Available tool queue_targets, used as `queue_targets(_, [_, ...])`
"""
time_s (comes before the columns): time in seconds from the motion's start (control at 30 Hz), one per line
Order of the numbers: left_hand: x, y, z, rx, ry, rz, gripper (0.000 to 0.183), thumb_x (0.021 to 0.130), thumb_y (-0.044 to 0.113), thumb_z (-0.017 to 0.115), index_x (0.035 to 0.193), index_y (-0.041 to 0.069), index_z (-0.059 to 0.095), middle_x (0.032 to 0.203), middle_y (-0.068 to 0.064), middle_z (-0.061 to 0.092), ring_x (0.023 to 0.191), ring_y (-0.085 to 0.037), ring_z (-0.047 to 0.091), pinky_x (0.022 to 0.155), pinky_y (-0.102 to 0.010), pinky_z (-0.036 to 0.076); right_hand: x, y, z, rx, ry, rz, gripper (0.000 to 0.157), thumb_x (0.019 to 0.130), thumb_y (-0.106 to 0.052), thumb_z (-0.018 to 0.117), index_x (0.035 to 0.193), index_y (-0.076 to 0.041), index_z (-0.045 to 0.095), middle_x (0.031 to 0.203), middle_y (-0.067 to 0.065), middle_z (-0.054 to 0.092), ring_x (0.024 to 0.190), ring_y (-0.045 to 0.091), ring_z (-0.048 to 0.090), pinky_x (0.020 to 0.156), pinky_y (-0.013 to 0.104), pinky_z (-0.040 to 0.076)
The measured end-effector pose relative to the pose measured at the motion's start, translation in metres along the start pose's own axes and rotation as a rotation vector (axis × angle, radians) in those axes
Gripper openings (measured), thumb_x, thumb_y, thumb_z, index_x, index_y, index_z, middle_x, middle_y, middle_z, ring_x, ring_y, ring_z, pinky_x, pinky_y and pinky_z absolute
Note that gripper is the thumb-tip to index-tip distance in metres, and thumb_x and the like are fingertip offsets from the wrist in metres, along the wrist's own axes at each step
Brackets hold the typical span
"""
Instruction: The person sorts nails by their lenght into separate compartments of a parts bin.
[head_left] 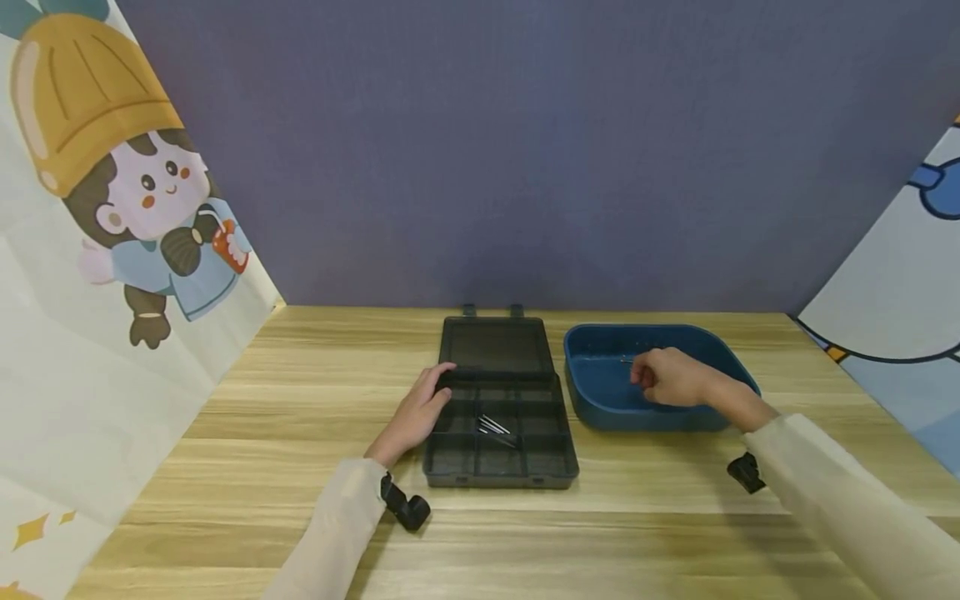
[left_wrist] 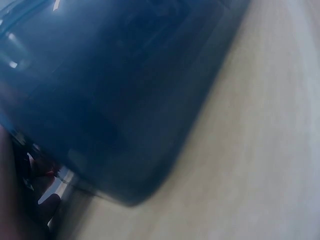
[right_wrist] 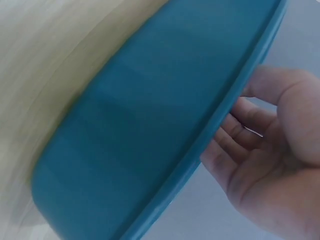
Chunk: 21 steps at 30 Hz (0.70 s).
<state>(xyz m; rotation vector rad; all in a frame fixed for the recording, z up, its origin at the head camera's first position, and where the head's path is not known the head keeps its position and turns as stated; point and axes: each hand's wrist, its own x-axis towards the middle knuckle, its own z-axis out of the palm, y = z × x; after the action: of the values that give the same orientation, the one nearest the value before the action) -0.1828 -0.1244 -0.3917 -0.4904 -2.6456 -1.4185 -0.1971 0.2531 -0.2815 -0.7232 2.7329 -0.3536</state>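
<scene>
In the head view, my left hand [head_left: 415, 419] rests on the left side of a dark translucent compartment box [head_left: 500, 481], its thumb and index finger reaching over the rim. The box's lid [head_left: 495, 343] lies folded back. Several thin silver rods [head_left: 495, 427] lie together in a middle compartment. My right hand [head_left: 672, 377] reaches over the blue basin [head_left: 600, 417] with fingers curled, and a small thin metal piece [head_left: 626, 360] sticks out at its fingertips. In the right wrist view the basin's rim hides the fingertips of this hand [right_wrist: 275, 150]. The left wrist view is blurred.
The box and basin stand side by side on a wood-grain table [head_left: 300, 400]. A dark blue-grey panel [head_left: 525, 150] rises behind them. Printed cartoon sheets flank the table on the left [head_left: 45, 350] and right [head_left: 892, 283].
</scene>
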Motion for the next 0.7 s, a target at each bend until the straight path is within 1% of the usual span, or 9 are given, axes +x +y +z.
queue_targets(0.1, [0.0, 0.0, 0.0, -0.005, 0.003, -0.002, 0.043, 0.098, 0.011, 0.042, 0.141, 0.007, 0.041, 0.143, -0.016, 0.042, 0.136, -0.034, 0.036, 0.109, -0.055, 0.03, 0.001, 0.006, 0.0, -0.005, 0.005, 0.01, 0.018, 0.085, 0.0, 0.059, 0.103, 0.003, 0.06, 0.088, 0.009, 0.06, 0.076, 0.017, 0.055, 0.066, 0.034, 0.047])
queue_targets(0.27, [0.0, -0.001, 0.001, -0.002, 0.003, 0.008, 0.043, 0.098, 0.011, 0.043, 0.141, 0.007, 0.041, 0.143, -0.017, 0.042, 0.136, -0.035, 0.036, 0.109, -0.054, 0.03, 0.005, 0.013, 0.002, -0.008, 0.019, 0.036, 0.025, 0.084, 0.001, 0.061, 0.108, 0.005, 0.059, 0.095, 0.016, 0.061, 0.083, 0.023, 0.058, 0.071, 0.039, 0.05])
queue_targets(0.43, [0.0, -0.001, 0.001, -0.006, 0.0, -0.002, 0.042, 0.099, 0.012, 0.043, 0.141, 0.008, 0.041, 0.143, -0.015, 0.042, 0.137, -0.033, 0.036, 0.109, -0.053, 0.03, 0.01, 0.022, 0.001, -0.023, 0.055, 0.055, 0.028, 0.083, 0.0, 0.064, 0.109, 0.007, 0.057, 0.098, 0.019, 0.061, 0.087, 0.028, 0.058, 0.073, 0.042, 0.05])
queue_targets(0.57, [0.001, -0.002, 0.001, -0.008, 0.006, 0.006, 0.043, 0.098, 0.011, 0.044, 0.14, 0.008, 0.042, 0.142, -0.015, 0.043, 0.136, -0.033, 0.037, 0.109, -0.053, 0.03, 0.013, 0.03, 0.001, -0.039, 0.087, 0.062, 0.032, 0.082, 0.0, 0.065, 0.111, 0.01, 0.056, 0.1, 0.022, 0.061, 0.089, 0.032, 0.059, 0.075, 0.045, 0.05])
queue_targets(0.7, [0.001, -0.001, 0.001, -0.009, 0.007, 0.004, 0.043, 0.098, 0.011, 0.043, 0.141, 0.008, 0.042, 0.143, -0.016, 0.042, 0.136, -0.033, 0.036, 0.11, -0.053, 0.029, 0.018, 0.037, 0.002, -0.062, 0.097, 0.075, 0.035, 0.082, -0.001, 0.065, 0.113, 0.012, 0.055, 0.104, 0.026, 0.06, 0.095, 0.039, 0.058, 0.077, 0.047, 0.05])
